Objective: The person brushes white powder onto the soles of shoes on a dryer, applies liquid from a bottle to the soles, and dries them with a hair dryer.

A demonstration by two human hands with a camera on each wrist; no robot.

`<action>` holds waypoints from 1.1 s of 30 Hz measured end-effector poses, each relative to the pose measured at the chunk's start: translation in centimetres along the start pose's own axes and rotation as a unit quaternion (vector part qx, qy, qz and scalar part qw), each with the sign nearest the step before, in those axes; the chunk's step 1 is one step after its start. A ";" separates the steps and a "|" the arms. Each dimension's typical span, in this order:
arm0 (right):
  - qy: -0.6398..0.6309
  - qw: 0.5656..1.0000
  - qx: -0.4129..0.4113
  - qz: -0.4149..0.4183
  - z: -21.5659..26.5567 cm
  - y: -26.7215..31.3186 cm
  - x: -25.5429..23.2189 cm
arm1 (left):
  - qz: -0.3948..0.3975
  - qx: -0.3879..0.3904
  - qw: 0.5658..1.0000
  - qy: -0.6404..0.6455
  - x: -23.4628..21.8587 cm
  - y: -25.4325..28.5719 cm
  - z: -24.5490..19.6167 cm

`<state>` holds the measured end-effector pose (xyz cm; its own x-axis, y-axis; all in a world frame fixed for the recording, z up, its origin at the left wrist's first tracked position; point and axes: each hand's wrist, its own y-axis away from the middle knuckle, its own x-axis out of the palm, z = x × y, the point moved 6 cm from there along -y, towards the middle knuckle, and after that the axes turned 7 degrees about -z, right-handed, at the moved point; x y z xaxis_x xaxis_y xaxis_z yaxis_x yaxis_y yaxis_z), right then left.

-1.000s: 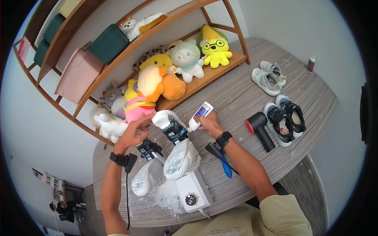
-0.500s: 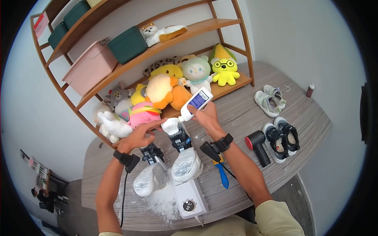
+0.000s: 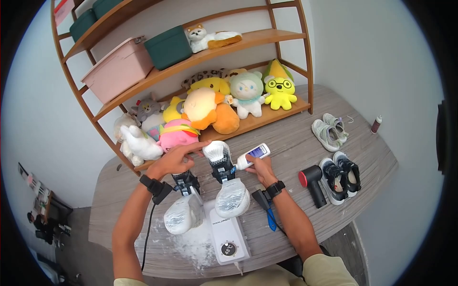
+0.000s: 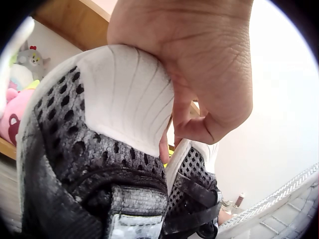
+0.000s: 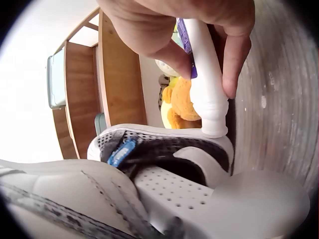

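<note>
My right hand [image 3: 260, 169] grips a white bottle with a purple label [image 3: 255, 155], its narrow end down at the right side of a black mesh shoe with a white toe [image 3: 218, 155]. The right wrist view shows the bottle's tip [image 5: 214, 127] against that shoe's rim [image 5: 164, 132]. My left hand [image 3: 174, 161] reaches over another black shoe [image 3: 185, 182], fingers extended to the first shoe's toe. Two shoes with white soles [image 3: 232, 198] [image 3: 182, 217] stand nearer, around a white device with a round display [image 3: 229, 238].
White residue [image 3: 193, 245] lies left of the device. To the right are a blue-handled tool [image 3: 271, 219], a black dryer-like device [image 3: 313, 186], dark shoes [image 3: 333, 181], pale shoes [image 3: 326, 135] and a small bottle [image 3: 376, 125]. Behind stands a wooden shelf [image 3: 257, 125] with plush toys.
The bottle rose above the shoe's toe, then came down to its right side, still in my right hand. My left hand stays by the toe. The head view has shifted.
</note>
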<state>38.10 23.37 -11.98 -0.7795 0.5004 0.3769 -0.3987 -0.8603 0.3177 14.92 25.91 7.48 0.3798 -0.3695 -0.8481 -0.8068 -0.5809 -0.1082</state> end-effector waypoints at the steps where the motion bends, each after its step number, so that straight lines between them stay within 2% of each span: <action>1: -0.005 1.000 0.002 0.007 -0.4 0.0 -0.1 | 0.001 -0.003 1.000 -0.006 0.0 0.0 0.3; 5: 0.035 0.999 -0.011 0.005 0.1 0.7 -0.2 | -0.028 0.029 0.999 -0.029 -0.1 0.2 -0.1; 9: 0.029 0.998 -0.061 0.004 3.2 1.9 0.5 | -0.013 0.002 0.997 -0.070 -0.1 0.3 0.2; 11: 0.028 0.994 -0.105 0.002 5.7 2.5 1.4 | -0.009 -0.007 0.997 -0.082 -0.2 0.5 0.0; 14: 0.044 0.985 -0.167 0.012 9.8 4.5 3.2 | -0.025 0.049 0.997 -0.053 -0.5 0.9 -1.2; 17: 0.048 0.975 -0.216 0.029 13.2 6.9 5.3 | -0.019 0.039 0.997 -0.058 -0.6 1.3 -1.5; 20: 0.070 0.943 -0.320 0.059 15.6 9.9 7.9 | -0.083 0.044 0.996 -0.009 -0.8 1.3 -0.5; 21: 0.093 0.932 -0.341 0.080 15.9 10.3 8.6 | -0.069 0.055 0.996 -0.007 -0.6 1.3 -0.1; 23: 0.185 0.861 -0.464 0.098 16.3 11.2 9.7 | -0.036 0.076 0.996 -0.006 -1.1 1.1 -0.5; 24: 0.227 0.816 -0.521 0.105 16.3 11.7 10.1 | -0.035 0.061 0.997 -0.035 -1.3 1.2 -0.3; 26: 0.257 0.823 -0.490 0.130 15.3 12.0 9.9 | -0.028 0.030 0.995 -0.090 -1.8 2.1 -1.0; 28: 0.305 0.820 -0.463 0.142 14.8 13.2 9.6 | -0.044 0.021 0.995 -0.092 -1.6 2.8 -0.3; 29: 0.345 0.807 -0.459 0.138 14.7 14.1 9.7 | -0.050 0.016 0.994 -0.092 -1.3 3.1 0.1; 33: 0.335 0.809 -0.457 0.155 14.6 14.4 9.6 | -0.170 0.094 0.976 -0.096 -2.3 4.3 -1.1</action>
<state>31.96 17.14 8.92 -0.8752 0.3451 -0.3390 -0.0854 -0.8000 -0.5939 11.09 23.48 9.57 0.5622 -0.0253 -0.8266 -0.7253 -0.4954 -0.4781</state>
